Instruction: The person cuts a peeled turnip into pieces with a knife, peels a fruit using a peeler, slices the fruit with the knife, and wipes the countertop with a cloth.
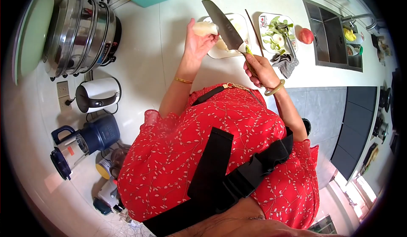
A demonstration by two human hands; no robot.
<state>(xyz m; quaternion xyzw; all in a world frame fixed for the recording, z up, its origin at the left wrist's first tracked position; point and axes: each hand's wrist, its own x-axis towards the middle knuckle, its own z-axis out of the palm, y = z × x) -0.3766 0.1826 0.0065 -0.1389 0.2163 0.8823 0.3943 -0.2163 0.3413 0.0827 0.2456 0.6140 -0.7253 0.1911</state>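
Observation:
My left hand (200, 44) is closed around a pale peeled piece of produce (205, 28), its exact kind unclear. My right hand (261, 70) grips the handle of a wide-bladed kitchen knife (224, 25). The blade points up and to the left, its flat side near the pale piece; whether they touch I cannot tell. Below both lies a white tray (227, 55) holding pale pieces, partly hidden by the knife and my left hand. Right of it, a patterned plate (263, 20) carries green peelings (271, 35) and what looks like a peeler (290, 46).
A dark thin stick (253, 31) lies between tray and plate. Farther right are a peach (306, 36), a grey cloth (287, 65) and a sink (328, 37). A steamer (80, 33), a white kettle (99, 95) and a blender (99, 133) stand on the left.

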